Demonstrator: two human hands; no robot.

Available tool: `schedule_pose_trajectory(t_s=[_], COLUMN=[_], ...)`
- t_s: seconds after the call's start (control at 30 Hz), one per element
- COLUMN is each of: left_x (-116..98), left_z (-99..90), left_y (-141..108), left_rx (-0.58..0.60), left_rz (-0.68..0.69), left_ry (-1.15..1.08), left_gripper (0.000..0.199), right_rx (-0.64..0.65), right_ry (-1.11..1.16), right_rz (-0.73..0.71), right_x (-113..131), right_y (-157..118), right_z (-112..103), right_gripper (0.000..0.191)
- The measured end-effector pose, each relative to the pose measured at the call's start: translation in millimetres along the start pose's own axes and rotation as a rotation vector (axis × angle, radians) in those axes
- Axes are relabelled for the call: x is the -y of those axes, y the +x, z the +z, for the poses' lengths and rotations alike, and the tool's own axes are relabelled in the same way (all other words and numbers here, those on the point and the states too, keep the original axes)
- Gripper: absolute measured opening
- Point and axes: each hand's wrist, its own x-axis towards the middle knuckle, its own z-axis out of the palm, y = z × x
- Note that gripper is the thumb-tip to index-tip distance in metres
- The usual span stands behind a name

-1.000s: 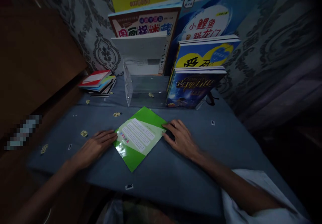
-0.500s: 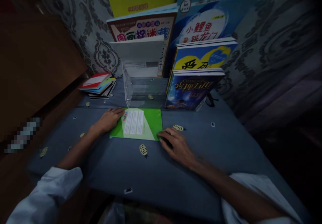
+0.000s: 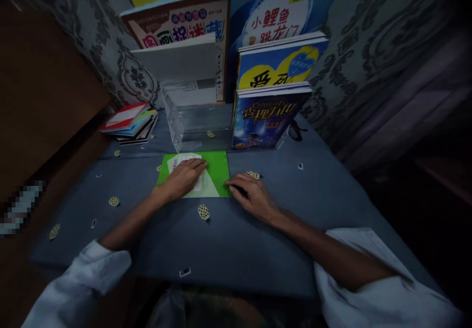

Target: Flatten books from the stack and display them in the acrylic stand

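Note:
A thin green book (image 3: 218,168) lies flat on the cloth-covered table, its pale printed panel facing up. My left hand (image 3: 184,175) rests palm down across the panel, fingers stretched out, hiding part of the text. At the book's right edge is my right hand (image 3: 254,197), with thumb and forefinger closed together on the edge near the lower corner. Just behind the book stands a clear acrylic book rack (image 3: 175,126). Its left front slot shows bare plastic, while a dark blue book (image 3: 271,119) stands in the right front slot.
Taller books stand in rows behind, among them a yellow-and-blue book (image 3: 280,65) and a brown-covered book (image 3: 184,23). Small books make a stack (image 3: 127,121) at the back left. Glasses (image 3: 296,131) lie right of the rack. A patterned wall (image 3: 138,74) rises behind the table (image 3: 236,249).
My left hand has slid from the book's left edge to the right, onto its cover. My right hand stays at the right edge. The view has shifted slightly.

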Motion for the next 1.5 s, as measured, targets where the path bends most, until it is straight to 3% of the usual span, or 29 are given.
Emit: schedule_pose_trajectory(t_s=[0.2, 0.33, 0.57, 0.8, 1.0, 1.27, 1.5], left_x=[-9.3, -8.4, -18.7, -49.7, -70.1, -61.8, -53.9], left_z=[3.2, 11.1, 10.2, -3.0, -9.6, -13.2, 5.1], left_y=[65.2, 76.6, 52.2, 9.2, -18.2, -28.2, -18.2], left_rx=[-0.039, -0.056, -0.061, -0.039, -0.030, 0.038, -0.099], left_rz=[0.074, 0.052, 0.138, 0.225, 0.266, 0.339, 0.366], left_ry=[-0.049, -0.032, -0.115, -0.199, -0.222, -0.177, -0.047], left_gripper=[0.045, 0.042, 0.041, 0.040, 0.031, 0.044, 0.043], right_rx=[0.011, 0.013, -0.011, -0.090, -0.106, -0.083, -0.097], right_ry=[-0.022, -0.028, 0.008, 0.158, 0.176, 0.130, 0.124], right_rz=[-0.008, -0.050, 0.020, 0.250, 0.274, 0.236, 0.219], right_x=[0.9, -1.1, -1.0, -2.0, -4.2, -3.4, -2.9], right_y=[0.1, -0.7, -1.9, -0.2, 0.0, -1.5, -0.9], right_z=[-0.4, 0.0, -1.4, -7.4, -7.7, -6.4, -6.1], right_gripper=[0.025, 0.025, 0.026, 0.033, 0.033, 0.032, 0.032])
